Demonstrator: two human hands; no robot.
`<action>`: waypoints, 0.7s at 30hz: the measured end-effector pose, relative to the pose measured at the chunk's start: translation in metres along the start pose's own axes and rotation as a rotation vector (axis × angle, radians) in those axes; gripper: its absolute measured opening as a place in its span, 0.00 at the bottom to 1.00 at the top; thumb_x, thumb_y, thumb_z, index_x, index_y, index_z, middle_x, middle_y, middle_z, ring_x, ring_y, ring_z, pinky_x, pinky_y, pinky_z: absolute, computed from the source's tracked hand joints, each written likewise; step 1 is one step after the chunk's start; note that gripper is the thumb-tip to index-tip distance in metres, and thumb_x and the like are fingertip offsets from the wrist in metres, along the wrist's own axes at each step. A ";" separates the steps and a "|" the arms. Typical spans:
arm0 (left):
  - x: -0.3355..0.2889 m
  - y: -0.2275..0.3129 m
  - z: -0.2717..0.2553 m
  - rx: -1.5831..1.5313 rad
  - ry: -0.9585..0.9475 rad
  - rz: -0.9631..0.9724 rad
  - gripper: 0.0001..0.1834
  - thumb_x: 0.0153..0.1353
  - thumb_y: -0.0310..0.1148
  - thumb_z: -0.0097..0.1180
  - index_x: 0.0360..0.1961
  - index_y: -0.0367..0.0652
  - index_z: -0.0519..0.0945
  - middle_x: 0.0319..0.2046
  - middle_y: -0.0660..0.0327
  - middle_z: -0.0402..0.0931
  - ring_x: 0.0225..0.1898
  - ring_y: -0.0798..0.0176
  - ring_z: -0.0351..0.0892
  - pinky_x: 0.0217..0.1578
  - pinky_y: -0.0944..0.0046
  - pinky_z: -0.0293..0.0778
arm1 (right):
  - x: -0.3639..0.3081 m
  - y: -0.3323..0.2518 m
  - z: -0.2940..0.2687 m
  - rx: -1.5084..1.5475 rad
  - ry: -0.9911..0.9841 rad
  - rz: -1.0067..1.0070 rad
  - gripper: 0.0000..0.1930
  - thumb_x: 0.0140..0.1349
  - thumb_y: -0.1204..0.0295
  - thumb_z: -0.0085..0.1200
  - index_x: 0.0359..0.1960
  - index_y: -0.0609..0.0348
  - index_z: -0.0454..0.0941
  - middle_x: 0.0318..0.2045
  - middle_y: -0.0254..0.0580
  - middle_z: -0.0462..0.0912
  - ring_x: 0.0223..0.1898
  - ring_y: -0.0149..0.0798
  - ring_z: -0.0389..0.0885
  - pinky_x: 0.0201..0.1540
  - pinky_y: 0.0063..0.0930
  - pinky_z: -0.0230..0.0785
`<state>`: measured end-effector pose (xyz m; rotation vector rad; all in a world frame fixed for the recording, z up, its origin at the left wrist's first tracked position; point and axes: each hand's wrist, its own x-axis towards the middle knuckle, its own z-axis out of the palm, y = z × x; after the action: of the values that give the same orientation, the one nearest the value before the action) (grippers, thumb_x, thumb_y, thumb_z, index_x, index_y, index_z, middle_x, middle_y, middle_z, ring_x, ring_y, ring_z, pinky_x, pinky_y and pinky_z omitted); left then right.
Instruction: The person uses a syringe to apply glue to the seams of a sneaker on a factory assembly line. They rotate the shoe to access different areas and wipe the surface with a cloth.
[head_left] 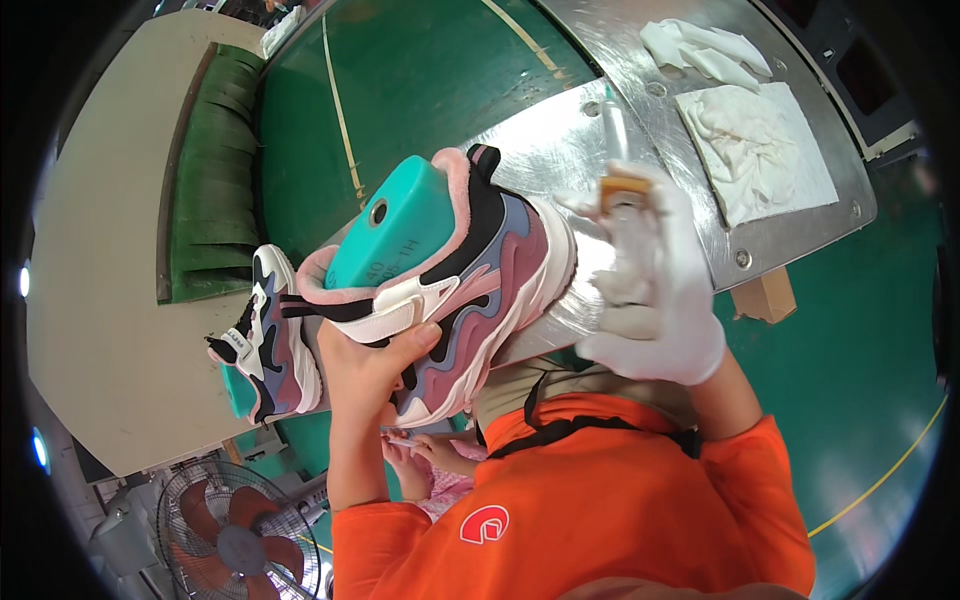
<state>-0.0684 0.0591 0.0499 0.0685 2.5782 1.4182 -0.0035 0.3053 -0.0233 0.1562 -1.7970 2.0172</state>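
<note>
My bare left hand [372, 365] grips a chunky sneaker [490, 270] by its heel side, thumb on the upper. The shoe has pink, mauve, grey-blue, black and white panels and is tilted. A teal shoe last [395, 225] with a round hole fills its collar. My right hand [655, 290], in a white glove and smeared by motion, is closed round a syringe [615, 130] just right of the shoe. That syringe has a clear barrel, an amber flange and a green tip pointing away from me, apart from the shoe.
A matching sneaker [280, 335] lies on the beige surface [110, 250] at left, by a green flap curtain [215, 180]. White cloths [750, 150] rest on the metal table [690, 235]. A fan [238, 545] stands lower left. Another person's hands [425, 450] show below my left arm.
</note>
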 end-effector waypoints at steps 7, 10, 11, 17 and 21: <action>0.003 0.003 0.003 -0.001 -0.009 -0.022 0.46 0.38 0.38 0.69 0.61 0.35 0.67 0.46 0.60 0.74 0.43 0.68 0.74 0.40 0.72 0.71 | 0.004 0.003 0.016 -0.329 -0.088 -0.224 0.48 0.33 0.70 0.74 0.61 0.59 0.62 0.46 0.49 0.75 0.45 0.51 0.77 0.47 0.36 0.72; 0.004 0.000 0.004 -0.136 -0.003 0.115 0.33 0.42 0.33 0.73 0.51 0.34 0.77 0.40 0.60 0.80 0.37 0.69 0.79 0.34 0.72 0.73 | 0.002 -0.002 0.008 -0.361 -0.170 -0.216 0.48 0.32 0.71 0.74 0.60 0.59 0.63 0.47 0.48 0.75 0.45 0.51 0.77 0.46 0.36 0.72; 0.005 0.001 0.003 -0.141 -0.003 0.085 0.33 0.42 0.33 0.72 0.52 0.34 0.77 0.40 0.60 0.80 0.36 0.70 0.78 0.33 0.73 0.72 | 0.003 -0.003 0.004 -0.348 -0.176 -0.223 0.48 0.32 0.71 0.74 0.60 0.59 0.63 0.47 0.48 0.75 0.45 0.51 0.78 0.46 0.36 0.73; 0.009 -0.002 0.001 -0.198 0.074 0.048 0.28 0.45 0.32 0.68 0.49 0.33 0.77 0.30 0.64 0.78 0.18 0.77 0.68 0.15 0.77 0.58 | -0.007 -0.012 -0.027 -0.194 -0.071 -0.050 0.52 0.34 0.68 0.74 0.65 0.60 0.59 0.51 0.50 0.76 0.49 0.47 0.78 0.52 0.34 0.70; 0.011 -0.011 0.002 -0.290 0.130 0.142 0.24 0.47 0.31 0.66 0.46 0.32 0.77 0.26 0.64 0.76 0.14 0.78 0.64 0.12 0.77 0.55 | -0.010 -0.015 -0.039 -0.333 -0.007 -0.087 0.53 0.35 0.66 0.73 0.67 0.58 0.57 0.52 0.49 0.76 0.52 0.48 0.76 0.55 0.35 0.68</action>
<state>-0.0784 0.0559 0.0376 0.1230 2.4780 1.8921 0.0192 0.3417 -0.0187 0.1370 -2.0615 1.6325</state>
